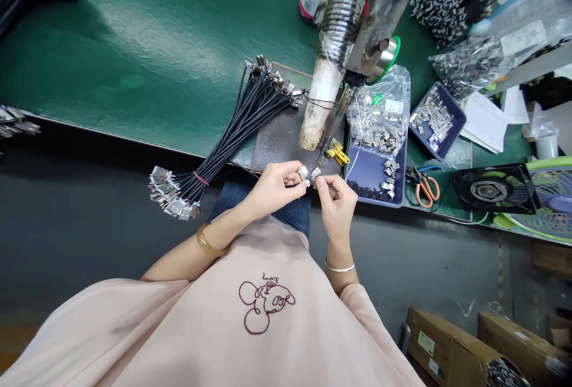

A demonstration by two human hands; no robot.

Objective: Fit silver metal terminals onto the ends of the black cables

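Just in front of the bench edge, my left hand [277, 189] and my right hand [336, 201] meet, fingertips pinched together. Between them is a small silver metal connector [316, 172], touched from both sides and partly covered by the fingers. White covers [305, 174] wrap fingertips of my left hand. Right above the hands hangs the tip of a soldering iron [322, 151], beside a white-ended duct hose [314, 121]. A bundle of black cables [232, 127] with metal ends lies left of my hands, tied with a red band and overhanging the edge.
To the right, a blue tray [367, 193] holds bagged connectors and small black parts. Further right are a smaller bin [440, 121] of metal pieces, orange-handled pliers [426, 190] and a black fan [495, 189]. A yellow clip-like tool [338, 152] lies near the iron. Cardboard boxes [440, 339] stand on the floor.
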